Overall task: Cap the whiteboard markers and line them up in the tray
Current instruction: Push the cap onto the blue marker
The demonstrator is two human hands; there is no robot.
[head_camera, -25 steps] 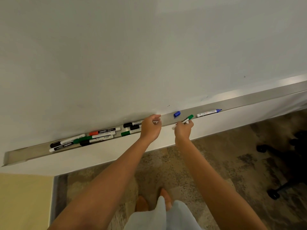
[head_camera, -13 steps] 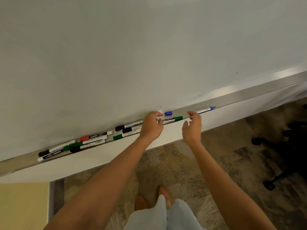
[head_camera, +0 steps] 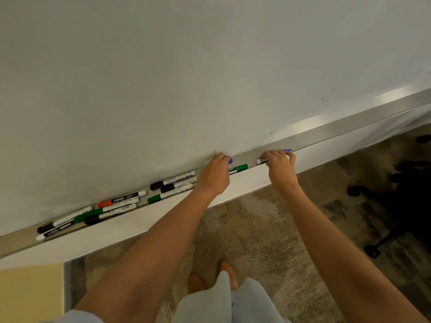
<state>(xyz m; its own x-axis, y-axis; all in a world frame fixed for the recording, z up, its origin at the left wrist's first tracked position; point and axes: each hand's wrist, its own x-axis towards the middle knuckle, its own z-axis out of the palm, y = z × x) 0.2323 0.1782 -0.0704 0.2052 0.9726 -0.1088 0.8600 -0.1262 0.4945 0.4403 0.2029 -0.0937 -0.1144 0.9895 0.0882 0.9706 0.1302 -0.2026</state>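
While the right hand point(head_camera: 278, 164) curls its fingers over the uncapped blue marker point(head_camera: 262, 161) lying in the tray point(head_camera: 326, 136), thumb and fingertips look closed round the barrel; the blue nib end point(head_camera: 287, 150) pokes out past the fingers on the far side, the white tail end on the near side. Left hand point(head_camera: 215, 174) reaches to the loose blue cap point(head_camera: 231, 160) against the board's foot, fingertips on or round it; a pinch seems likely, but the hand hides the contact, so cannot tell for sure.

Just between the hands lies a capped green marker point(head_camera: 238, 169), along the tray. Further left, more capped markers sit in loose clusters: black and green ones point(head_camera: 173, 185), then a red-capped one point(head_camera: 121, 200), then black and green at the far end point(head_camera: 63, 226). They overlap and are not yet lined up.

Handling judgement: marker is light, stiff, smooth plastic, easy to roll in the shallow tray. Best taken mid-barrel, clear of the wet nib. Cap is small and slippery; pinch its sides, open end toward the nib, and push straight on until it seats.

Whiteboard point(head_camera: 210, 66) above, patterned floor point(head_camera: 256, 229) below.
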